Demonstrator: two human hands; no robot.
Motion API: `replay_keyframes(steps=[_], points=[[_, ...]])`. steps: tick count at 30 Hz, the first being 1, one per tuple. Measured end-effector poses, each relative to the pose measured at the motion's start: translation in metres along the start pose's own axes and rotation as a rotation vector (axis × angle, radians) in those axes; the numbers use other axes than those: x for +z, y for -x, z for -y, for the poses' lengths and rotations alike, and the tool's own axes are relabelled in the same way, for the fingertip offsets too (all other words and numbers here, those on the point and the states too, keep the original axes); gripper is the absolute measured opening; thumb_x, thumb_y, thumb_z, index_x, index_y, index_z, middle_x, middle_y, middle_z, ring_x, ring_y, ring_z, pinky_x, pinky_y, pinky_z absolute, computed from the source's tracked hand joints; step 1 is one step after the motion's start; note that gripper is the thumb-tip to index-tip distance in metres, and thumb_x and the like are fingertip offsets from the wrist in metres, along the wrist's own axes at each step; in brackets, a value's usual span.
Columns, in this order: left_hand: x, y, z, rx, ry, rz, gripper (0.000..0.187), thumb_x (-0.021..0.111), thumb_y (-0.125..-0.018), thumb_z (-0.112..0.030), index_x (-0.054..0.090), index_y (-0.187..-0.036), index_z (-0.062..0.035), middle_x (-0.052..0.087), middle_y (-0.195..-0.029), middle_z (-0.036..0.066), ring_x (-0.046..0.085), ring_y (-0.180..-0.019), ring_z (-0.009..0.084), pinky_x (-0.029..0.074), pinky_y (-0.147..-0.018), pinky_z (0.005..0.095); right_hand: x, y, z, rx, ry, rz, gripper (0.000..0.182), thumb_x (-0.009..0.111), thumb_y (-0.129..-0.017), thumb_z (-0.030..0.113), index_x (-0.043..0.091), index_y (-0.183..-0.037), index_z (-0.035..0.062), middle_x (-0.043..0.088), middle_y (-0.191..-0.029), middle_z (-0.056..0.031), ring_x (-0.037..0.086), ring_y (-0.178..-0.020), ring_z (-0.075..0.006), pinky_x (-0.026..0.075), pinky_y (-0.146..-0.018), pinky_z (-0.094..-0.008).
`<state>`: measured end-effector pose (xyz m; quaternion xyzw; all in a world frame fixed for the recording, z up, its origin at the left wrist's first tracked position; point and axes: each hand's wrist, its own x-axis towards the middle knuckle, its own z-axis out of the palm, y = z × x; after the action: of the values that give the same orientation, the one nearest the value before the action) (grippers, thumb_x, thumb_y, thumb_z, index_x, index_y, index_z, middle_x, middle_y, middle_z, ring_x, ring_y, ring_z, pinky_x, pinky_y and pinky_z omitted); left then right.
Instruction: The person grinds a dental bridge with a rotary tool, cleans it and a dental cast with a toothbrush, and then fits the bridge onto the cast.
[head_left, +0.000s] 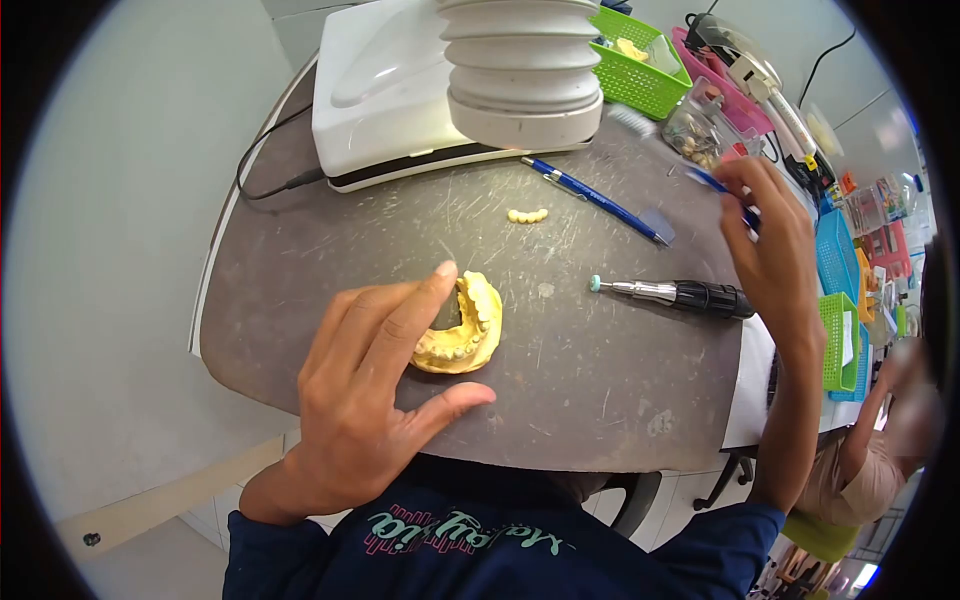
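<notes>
Fingers of the left hand (355, 400) spread wide, partly hiding the dental cast (487, 322) left of centre; the right hand (778, 245), upper right, holds a blue tool (708, 181), partly covered, tip blurred.

Dental lab, w/ a yellow teeth model (484, 325) & handpiece (690, 295) on the bench (560, 400).
</notes>
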<state>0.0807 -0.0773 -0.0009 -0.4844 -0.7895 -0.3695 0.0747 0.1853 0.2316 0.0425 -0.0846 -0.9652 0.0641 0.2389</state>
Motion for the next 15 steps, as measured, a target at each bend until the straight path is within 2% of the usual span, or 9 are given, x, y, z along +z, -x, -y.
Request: replay_keyframes(steps=[2,4,5,6,7,9,13,15], points=[[0.002,0.001,0.001,-0.005,0.015,-0.017,0.08,0.088,-0.062,-0.023,0.055,-0.132,-0.0024,0.068,-0.099,0.01,0.061,-0.09,0.0241,0.051,-0.08,0.0329,-0.02,0.012,0.025,0.123,-0.036,0.053,0.026,0.053,-0.088,-0.002,0.062,-0.112,0.0013,0.061,-0.087,-0.014,0.059,-0.07,-0.0205,0.047,-0.066,-0.0311],[0.005,0.002,0.001,-0.118,0.148,0.04,0.086,0.088,-0.063,-0.021,0.05,-0.138,-0.0033,0.07,-0.101,0.011,0.063,-0.088,0.0207,0.052,-0.082,0.0304,-0.022,0.034,0.04,0.078,-0.225,0.126,0.035,0.05,-0.088,-0.005,0.063,-0.119,0.005,0.06,-0.083,-0.0123,0.053,-0.067,-0.0174,0.043,-0.062,-0.0287],[0.007,0.002,0.001,-0.123,0.146,0.039,0.086,0.088,-0.063,-0.021,0.05,-0.138,-0.0033,0.07,-0.101,0.011,0.063,-0.088,0.0207,0.052,-0.082,0.0304,-0.028,0.042,0.057,0.125,-0.318,0.262,0.035,0.051,-0.09,-0.003,0.062,-0.123,0.0013,0.062,-0.085,-0.0118,0.056,-0.069,-0.0161,0.044,-0.063,-0.0276],[0.009,0.003,0.001,-0.16,0.19,0.01,0.09,0.089,-0.063,-0.02,0.047,-0.14,-0.0037,0.071,-0.101,0.011,0.065,-0.086,0.0195,0.052,-0.083,0.0299,-0.026,0.05,0.066,0.033,-0.362,0.306,0.047,0.052,-0.087,-0.006,0.059,-0.132,0.0043,0.062,-0.081,-0.0123,0.057,-0.065,-0.0169,0.046,-0.06,-0.0288],[0.01,0.003,0.001,-0.195,0.236,-0.016,0.093,0.089,-0.062,-0.02,0.044,-0.142,-0.0041,0.071,-0.101,0.012,0.066,-0.084,0.0182,0.052,-0.083,0.0293,-0.028,0.056,0.074,0.008,-0.362,0.409,0.052,0.053,-0.083,-0.009,0.059,-0.132,0.0049,0.061,-0.077,-0.0118,0.058,-0.063,-0.019,0.047,-0.057,-0.0302],[0.013,0.002,0.001,-0.203,0.265,-0.033,0.096,0.089,-0.062,-0.019,0.042,-0.144,-0.0045,0.072,-0.101,0.012,0.066,-0.084,0.0179,0.052,-0.084,0.0294,-0.025,0.067,0.086,0.008,-0.396,0.47,0.064,0.057,-0.081,-0.007,0.055,-0.139,0.0199,0.052,-0.073,-0.0066,0.054,-0.057,-0.022,0.047,-0.052,-0.0344],[0.016,0.003,0.003,-0.184,0.3,-0.083,0.102,0.09,-0.06,-0.02,0.038,-0.146,-0.0054,0.072,-0.101,0.011,0.067,-0.084,0.0175,0.052,-0.084,0.0297,-0.008,0.063,0.103,-0.026,-0.348,0.534,0.066,0.058,-0.081,-0.006,0.054,-0.14,0.0228,0.052,-0.077,-0.0065,0.056,-0.059,-0.0226,0.05,-0.055,-0.0348],[0.014,0.003,-0.002,-0.233,0.311,-0.077,0.103,0.09,-0.06,-0.02,0.037,-0.147,-0.0056,0.072,-0.102,0.012,0.067,-0.084,0.0178,0.052,-0.084,0.0297,0.0,0.053,0.111,-0.097,-0.258,0.411,0.06,0.061,-0.079,-0.007,0.06,-0.134,0.0176,0.052,-0.074,-0.0086,0.057,-0.058,-0.0241,0.047,-0.053,-0.0356]])
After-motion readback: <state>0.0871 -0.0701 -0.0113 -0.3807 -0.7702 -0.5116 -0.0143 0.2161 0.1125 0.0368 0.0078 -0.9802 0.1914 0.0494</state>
